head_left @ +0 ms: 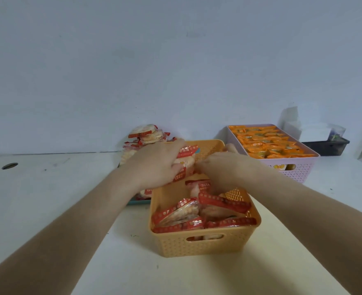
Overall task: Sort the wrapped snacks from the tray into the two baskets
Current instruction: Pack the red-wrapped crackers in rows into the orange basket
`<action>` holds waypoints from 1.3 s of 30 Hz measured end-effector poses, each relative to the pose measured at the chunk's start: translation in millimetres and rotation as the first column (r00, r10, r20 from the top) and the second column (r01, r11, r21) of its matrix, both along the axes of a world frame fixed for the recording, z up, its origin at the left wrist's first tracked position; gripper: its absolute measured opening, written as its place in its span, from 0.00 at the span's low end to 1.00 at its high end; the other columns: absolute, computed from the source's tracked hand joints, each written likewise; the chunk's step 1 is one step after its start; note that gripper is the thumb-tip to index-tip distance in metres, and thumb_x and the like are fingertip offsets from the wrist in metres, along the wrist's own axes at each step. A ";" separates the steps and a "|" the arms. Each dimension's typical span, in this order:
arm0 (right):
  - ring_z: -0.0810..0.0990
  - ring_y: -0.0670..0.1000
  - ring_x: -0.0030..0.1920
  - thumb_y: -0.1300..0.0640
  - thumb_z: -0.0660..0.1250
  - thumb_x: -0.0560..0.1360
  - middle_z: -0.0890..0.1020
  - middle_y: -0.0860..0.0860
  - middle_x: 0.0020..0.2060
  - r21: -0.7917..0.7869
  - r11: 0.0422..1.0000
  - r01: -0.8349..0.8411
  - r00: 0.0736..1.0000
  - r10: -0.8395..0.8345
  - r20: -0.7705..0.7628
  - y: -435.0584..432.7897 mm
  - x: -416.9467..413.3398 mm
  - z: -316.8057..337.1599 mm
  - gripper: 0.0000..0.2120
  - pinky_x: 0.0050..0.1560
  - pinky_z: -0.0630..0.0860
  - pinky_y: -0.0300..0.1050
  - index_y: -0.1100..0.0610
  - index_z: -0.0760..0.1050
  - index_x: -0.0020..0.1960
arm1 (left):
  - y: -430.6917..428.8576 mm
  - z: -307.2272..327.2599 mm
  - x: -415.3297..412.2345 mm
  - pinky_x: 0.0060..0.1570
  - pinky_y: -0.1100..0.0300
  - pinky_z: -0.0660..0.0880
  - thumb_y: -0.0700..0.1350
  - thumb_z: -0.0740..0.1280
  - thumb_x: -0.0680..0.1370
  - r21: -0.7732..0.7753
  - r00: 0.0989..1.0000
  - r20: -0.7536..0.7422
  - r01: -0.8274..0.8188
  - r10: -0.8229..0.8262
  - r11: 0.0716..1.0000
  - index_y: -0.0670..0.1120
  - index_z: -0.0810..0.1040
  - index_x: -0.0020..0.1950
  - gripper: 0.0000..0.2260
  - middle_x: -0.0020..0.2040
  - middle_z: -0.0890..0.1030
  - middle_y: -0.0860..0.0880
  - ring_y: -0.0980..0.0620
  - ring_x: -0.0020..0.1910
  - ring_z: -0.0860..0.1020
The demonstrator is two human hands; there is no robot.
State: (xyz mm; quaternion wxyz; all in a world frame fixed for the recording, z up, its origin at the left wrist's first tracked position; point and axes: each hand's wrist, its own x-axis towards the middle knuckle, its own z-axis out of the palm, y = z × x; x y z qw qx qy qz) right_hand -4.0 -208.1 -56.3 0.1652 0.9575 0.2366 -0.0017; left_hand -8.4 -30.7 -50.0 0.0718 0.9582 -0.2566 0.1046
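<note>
Snacks in red-edged wrappers fill my left hand [158, 165], whose fingers are curled tight round a small stack [185, 161] held over the far end of the orange basket [203, 243], ready, I judge, to go in with its own kind. My right hand [224, 167] reaches into that basket, but I cannot tell whether its fingers pinch anything. More red snacks wait piled on the teal tray [138, 202] just left of the orange basket, while the pink basket [299, 169], apart to the right, holds the orange packets [267, 143], keeping the 2 kinds separate.
</note>
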 end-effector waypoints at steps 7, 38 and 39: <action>0.75 0.56 0.63 0.63 0.62 0.78 0.77 0.53 0.62 -0.089 0.990 -0.109 0.946 0.076 -0.315 15.4 7.7 -8.4 0.17 0.62 0.72 0.48 0.55 0.71 0.66 | 1.9 3.5 -39.0 0.39 0.61 0.70 0.52 0.63 0.78 0.037 0.975 -0.213 0.076 -0.066 0.996 0.56 0.73 0.45 0.03 0.37 0.76 0.58 0.58 0.38 0.75; 0.76 0.54 0.50 0.42 0.54 0.80 0.78 0.50 0.49 0.411 0.911 -0.020 0.984 0.091 -0.154 -18.3 -73.3 2.7 0.14 0.50 0.71 0.49 0.51 0.67 0.55 | -14.7 -23.1 -55.6 0.43 0.52 0.75 0.54 0.59 0.80 0.027 0.957 -0.255 0.151 -0.139 0.988 0.52 0.78 0.45 0.11 0.43 0.81 0.53 0.55 0.42 0.77; 0.76 0.53 0.47 0.38 0.54 0.79 0.77 0.47 0.45 0.410 0.911 -0.053 0.987 0.109 -0.115 -19.0 -75.4 -1.5 0.15 0.50 0.72 0.49 0.50 0.67 0.53 | -14.2 -23.1 -55.4 0.42 0.53 0.75 0.53 0.60 0.80 0.029 0.958 -0.246 0.156 -0.145 0.987 0.54 0.76 0.43 0.09 0.42 0.80 0.54 0.55 0.41 0.77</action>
